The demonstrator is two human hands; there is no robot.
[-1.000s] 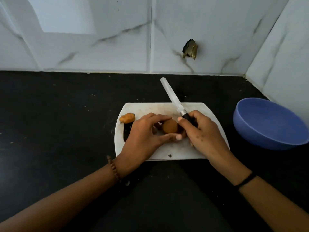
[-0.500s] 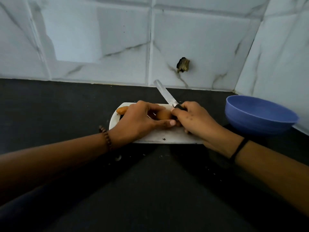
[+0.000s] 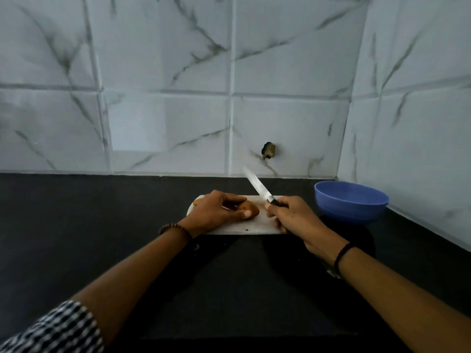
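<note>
Left hand (image 3: 216,211) curls over an orange-brown piece of food (image 3: 251,208) at the middle of a white cutting board (image 3: 254,226), thumb and fingertips pinching it in place. The right hand (image 3: 293,216) grips the black handle of a kitchen knife (image 3: 256,184) just right of that piece, over the board's right end. The blade is lifted clear of the board and slants up and away to the left, its tip seen against the wall. Both forearms reach in low over the black countertop (image 3: 76,212) from the board's near side. A beaded bracelet (image 3: 173,228) circles the left wrist, a thin black band (image 3: 341,253) circles the right, and a checked sleeve (image 3: 58,329) shows at the left elbow. A second orange bit (image 3: 197,201) peeks out at the board's far left corner, behind the left hand. A blue bowl (image 3: 350,202) sits on the counter just right of the board. Marble-patterned tiles (image 3: 165,123) rise behind the board, one with a broken hole (image 3: 267,150) above the board's right half.
</note>
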